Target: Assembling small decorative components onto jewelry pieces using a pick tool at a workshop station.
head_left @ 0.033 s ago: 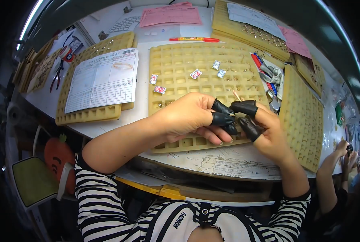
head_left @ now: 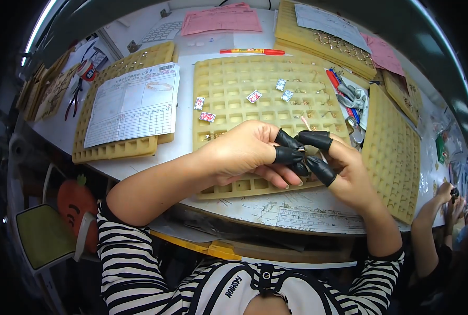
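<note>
Head view: one small piece (head_left: 301, 149), mostly hidden, sits between the two hands' fingertips, above the near right part of a yellow compartment tray (head_left: 213, 79). The left hand (head_left: 249, 149), three black finger covers showing, pinches it. The right hand (head_left: 349, 168), two covers showing, has thumb and forefinger curled around one thin pale stick (head_left: 306, 123); whether they grip it tightly, I cannot tell.

Five small labels (head_left: 254, 96) lie on the tray: two at left, one mid-tray, two farther right. One red pen (head_left: 252, 52) lies just beyond its far edge, with pink papers (head_left: 221, 22) farther off.

To the left, one printed sheet (head_left: 131, 105) rests on stacked trays (head_left: 116, 153); farther left lies one pair of pliers (head_left: 74, 98). To the right stands another yellow tray (head_left: 391, 152). At far right, a co-worker's two hands (head_left: 445, 194) meet around a small dark thing, too small to identify.
</note>
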`<state>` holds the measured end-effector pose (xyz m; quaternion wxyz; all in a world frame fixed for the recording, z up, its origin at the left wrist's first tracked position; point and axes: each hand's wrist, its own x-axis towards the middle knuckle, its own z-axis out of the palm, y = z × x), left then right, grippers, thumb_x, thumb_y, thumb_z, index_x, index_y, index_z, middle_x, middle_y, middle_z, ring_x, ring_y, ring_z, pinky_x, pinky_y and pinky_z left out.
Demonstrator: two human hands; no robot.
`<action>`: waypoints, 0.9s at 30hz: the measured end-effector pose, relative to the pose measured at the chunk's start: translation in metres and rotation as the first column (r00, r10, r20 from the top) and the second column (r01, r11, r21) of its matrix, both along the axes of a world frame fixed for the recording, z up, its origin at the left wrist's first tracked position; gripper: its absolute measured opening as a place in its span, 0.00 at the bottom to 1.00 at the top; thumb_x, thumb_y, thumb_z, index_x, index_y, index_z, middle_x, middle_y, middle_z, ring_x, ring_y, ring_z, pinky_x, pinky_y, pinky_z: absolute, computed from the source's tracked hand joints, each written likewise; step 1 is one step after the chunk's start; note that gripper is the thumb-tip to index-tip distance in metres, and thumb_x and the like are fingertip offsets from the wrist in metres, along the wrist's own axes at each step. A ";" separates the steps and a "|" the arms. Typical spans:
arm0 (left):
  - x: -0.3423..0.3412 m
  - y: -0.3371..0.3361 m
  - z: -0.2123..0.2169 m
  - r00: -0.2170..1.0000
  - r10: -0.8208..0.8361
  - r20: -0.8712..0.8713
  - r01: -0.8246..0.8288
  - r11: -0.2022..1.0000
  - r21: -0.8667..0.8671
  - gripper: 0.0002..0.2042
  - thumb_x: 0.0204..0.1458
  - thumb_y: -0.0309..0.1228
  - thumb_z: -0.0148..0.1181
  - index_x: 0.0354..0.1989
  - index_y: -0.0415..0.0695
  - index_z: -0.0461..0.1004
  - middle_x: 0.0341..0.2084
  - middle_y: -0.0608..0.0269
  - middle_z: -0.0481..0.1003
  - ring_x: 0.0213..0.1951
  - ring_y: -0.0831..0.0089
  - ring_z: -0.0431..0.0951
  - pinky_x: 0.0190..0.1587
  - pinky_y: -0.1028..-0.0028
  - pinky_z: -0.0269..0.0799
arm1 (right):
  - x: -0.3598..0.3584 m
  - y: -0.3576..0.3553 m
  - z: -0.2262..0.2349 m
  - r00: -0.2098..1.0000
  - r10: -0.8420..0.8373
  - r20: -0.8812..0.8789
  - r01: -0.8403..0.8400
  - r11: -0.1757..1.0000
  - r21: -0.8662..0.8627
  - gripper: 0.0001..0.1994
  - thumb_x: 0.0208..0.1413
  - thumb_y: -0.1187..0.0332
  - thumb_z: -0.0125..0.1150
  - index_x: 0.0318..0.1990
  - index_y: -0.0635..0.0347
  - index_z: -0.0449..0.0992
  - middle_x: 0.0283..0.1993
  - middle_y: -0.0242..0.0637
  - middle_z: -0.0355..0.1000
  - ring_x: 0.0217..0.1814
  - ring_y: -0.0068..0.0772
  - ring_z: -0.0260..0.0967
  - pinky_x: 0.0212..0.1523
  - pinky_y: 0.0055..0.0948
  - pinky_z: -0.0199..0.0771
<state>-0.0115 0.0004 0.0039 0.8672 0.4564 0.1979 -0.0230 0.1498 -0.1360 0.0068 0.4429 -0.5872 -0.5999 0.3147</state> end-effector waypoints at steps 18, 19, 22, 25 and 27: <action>0.002 -0.009 0.008 0.998 0.052 -0.026 -0.046 0.980 0.193 0.07 0.50 0.19 0.50 0.38 0.33 0.66 0.30 0.54 0.75 0.31 0.72 0.77 0.30 0.79 0.75 | 0.004 -0.001 0.003 0.959 -0.075 0.273 0.008 0.971 0.239 0.08 0.43 0.81 0.58 0.34 0.65 0.74 0.26 0.37 0.68 0.26 0.29 0.65 0.25 0.24 0.63; 0.001 -0.008 0.008 0.999 0.041 -0.024 -0.036 0.981 0.192 0.07 0.50 0.19 0.50 0.38 0.33 0.66 0.30 0.54 0.75 0.31 0.72 0.78 0.30 0.79 0.75 | 0.004 -0.001 0.002 0.957 -0.083 0.279 0.008 0.966 0.258 0.08 0.43 0.81 0.58 0.34 0.64 0.74 0.26 0.37 0.68 0.26 0.28 0.65 0.25 0.24 0.62; 0.001 -0.009 0.010 0.999 0.032 -0.033 -0.025 0.982 0.190 0.07 0.50 0.19 0.49 0.38 0.33 0.67 0.29 0.55 0.75 0.30 0.72 0.78 0.30 0.80 0.75 | 0.004 -0.001 0.002 0.961 -0.078 0.266 0.010 0.969 0.248 0.09 0.43 0.81 0.58 0.34 0.63 0.74 0.25 0.36 0.67 0.25 0.27 0.64 0.25 0.23 0.61; -0.001 -0.005 0.004 0.999 -0.032 -0.003 0.032 0.984 0.177 0.11 0.51 0.24 0.55 0.42 0.34 0.68 0.30 0.53 0.75 0.32 0.69 0.78 0.34 0.77 0.76 | 0.004 -0.001 0.004 0.955 -0.073 0.289 -0.008 0.964 0.267 0.09 0.42 0.80 0.59 0.34 0.63 0.74 0.25 0.35 0.67 0.25 0.28 0.63 0.25 0.23 0.61; -0.002 -0.005 0.006 0.999 -0.041 -0.023 0.044 0.978 0.204 0.10 0.51 0.25 0.55 0.40 0.35 0.70 0.30 0.54 0.76 0.32 0.69 0.78 0.34 0.76 0.76 | 0.003 -0.002 0.004 0.961 -0.084 0.265 0.010 0.963 0.270 0.09 0.42 0.80 0.58 0.34 0.63 0.74 0.25 0.36 0.67 0.25 0.28 0.64 0.25 0.23 0.61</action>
